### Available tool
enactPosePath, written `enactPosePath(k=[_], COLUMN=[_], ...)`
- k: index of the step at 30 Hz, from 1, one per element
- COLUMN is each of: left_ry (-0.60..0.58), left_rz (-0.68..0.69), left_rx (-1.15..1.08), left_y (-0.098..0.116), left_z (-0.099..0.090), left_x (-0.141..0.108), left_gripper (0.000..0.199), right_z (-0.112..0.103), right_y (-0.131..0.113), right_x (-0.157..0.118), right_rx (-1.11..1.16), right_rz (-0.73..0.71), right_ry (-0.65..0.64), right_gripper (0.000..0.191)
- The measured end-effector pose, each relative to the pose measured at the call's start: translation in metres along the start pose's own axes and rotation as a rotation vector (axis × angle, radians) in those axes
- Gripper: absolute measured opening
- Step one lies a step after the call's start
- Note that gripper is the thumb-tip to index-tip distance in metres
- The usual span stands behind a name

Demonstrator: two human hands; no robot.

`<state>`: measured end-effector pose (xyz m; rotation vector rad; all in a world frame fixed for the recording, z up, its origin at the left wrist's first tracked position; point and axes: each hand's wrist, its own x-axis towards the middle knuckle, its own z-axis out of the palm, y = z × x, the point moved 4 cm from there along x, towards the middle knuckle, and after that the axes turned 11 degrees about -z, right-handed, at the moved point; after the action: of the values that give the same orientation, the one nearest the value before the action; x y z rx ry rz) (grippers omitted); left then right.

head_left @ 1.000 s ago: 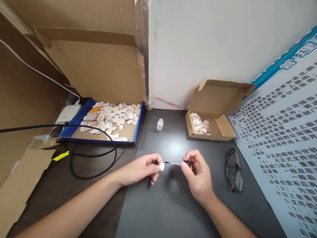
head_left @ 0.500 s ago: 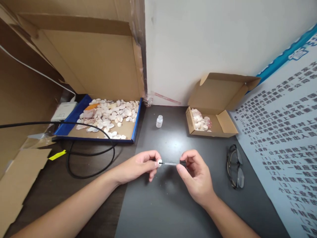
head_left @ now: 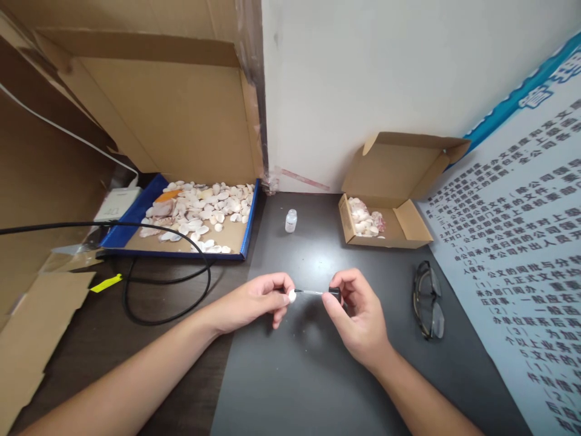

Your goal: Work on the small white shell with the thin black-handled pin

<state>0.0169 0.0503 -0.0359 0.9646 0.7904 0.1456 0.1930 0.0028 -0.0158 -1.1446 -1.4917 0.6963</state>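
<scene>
Left hand (head_left: pixel 247 303) pinches small white shell (head_left: pixel 292 296), likely light, brittle, best held by rim; right hand (head_left: pixel 361 321) grips slim brush (head_left: pixel 311 292) by black cap (head_left: pixel 334 293).

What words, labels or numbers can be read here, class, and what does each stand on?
"管理": heading of the wall poster, running to the picture's edge.
"公文的阅批与分": poster line numbered "4".
"(3)": further down.
The rest of the poster is too small or blurred, as are the bottle label and small box print.
</scene>
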Motion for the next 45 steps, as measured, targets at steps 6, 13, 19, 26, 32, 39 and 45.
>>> enactPosePath(k=[6, 13, 19, 26, 32, 39, 45], left_ry=[0.003, -0.019, -0.015, -0.020, -0.022, -0.022, -0.025], left_rz=[0.004, 0.013, 0.018, 0.006, 0.007, 0.010, 0.011], left_rx=[0.021, 0.024, 0.018, 0.002, -0.005, -0.003, -0.001], left_y=[0.0009, 0.0007, 0.0013, 0.0008, 0.0005, 0.0004, 0.0009], left_z=[0.0000, -0.0007, 0.0003, 0.0007, 0.0006, 0.0005, 0.0009], left_x=[-0.0002, -0.0002, -0.0002, 0.0006, 0.0004, 0.0004, 0.0001], left_gripper=[0.028, 0.026, 0.027, 0.027, 0.026, 0.026, 0.026], right_z=[0.0005, 0.0014, -0.0009, -0.0013, -0.0006, -0.0005, -0.0005], right_y=[-0.0012, -0.0034, -0.0037, -0.0043, -0.0068, -0.0065, -0.0058], right_x=[0.0014, 0.0013, 0.0011, 0.0018, 0.0029, 0.0027, 0.0027], right_rx=[-0.018, -0.031, -0.055, -0.083, -0.039, 0.002, 0.009], right_rz=[-0.009, -0.034, -0.028, -0.037, -0.064, -0.066, -0.069], right_ry=[-0.011, -0.053, -0.010, -0.016, -0.040, -0.050, -0.037], right_gripper=[0.013, 0.012, 0.012, 0.014, 0.013, 0.013, 0.012])
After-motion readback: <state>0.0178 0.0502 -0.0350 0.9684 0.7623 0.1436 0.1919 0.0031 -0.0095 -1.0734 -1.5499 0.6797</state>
